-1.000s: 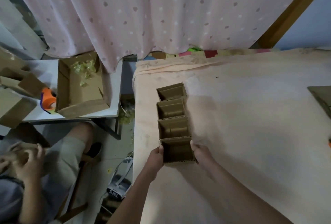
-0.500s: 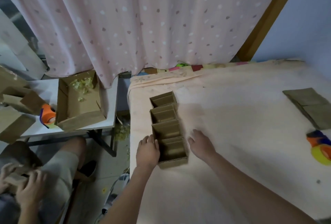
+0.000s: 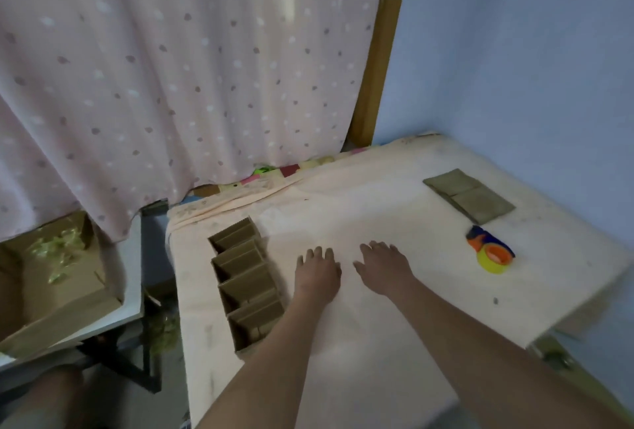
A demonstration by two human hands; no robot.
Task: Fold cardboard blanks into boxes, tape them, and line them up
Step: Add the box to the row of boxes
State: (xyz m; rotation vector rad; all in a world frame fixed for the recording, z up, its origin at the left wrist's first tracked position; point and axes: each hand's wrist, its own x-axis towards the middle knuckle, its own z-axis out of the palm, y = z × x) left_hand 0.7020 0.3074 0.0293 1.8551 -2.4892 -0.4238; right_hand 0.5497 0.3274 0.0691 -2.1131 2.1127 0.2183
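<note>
Four open boxes (image 3: 247,286) stand in a touching row along the left edge of the bench (image 3: 377,343), running from near its far left corner toward the near edge. The row sits just inside that edge; the nearest box is partly hidden behind the left forearm.

The left hand (image 3: 317,274) lies palm down with fingers straight, just right of the row and apart from it, holding nothing. The right hand (image 3: 382,267) lies palm down beside it, fingers spread, also holding nothing. Both are over the middle of the bench; contact with the cover cannot be confirmed.

Bare bench surface extends from the hands to the right edge. Flat blanks (image 3: 468,197) lie near the far right corner. The tape (image 3: 492,253) lies just in front of them, near the right edge, well apart from the hands.

Compared with 0.5 s ago, both hands have left the sides of the nearest box and moved right. The row is unchanged.
</note>
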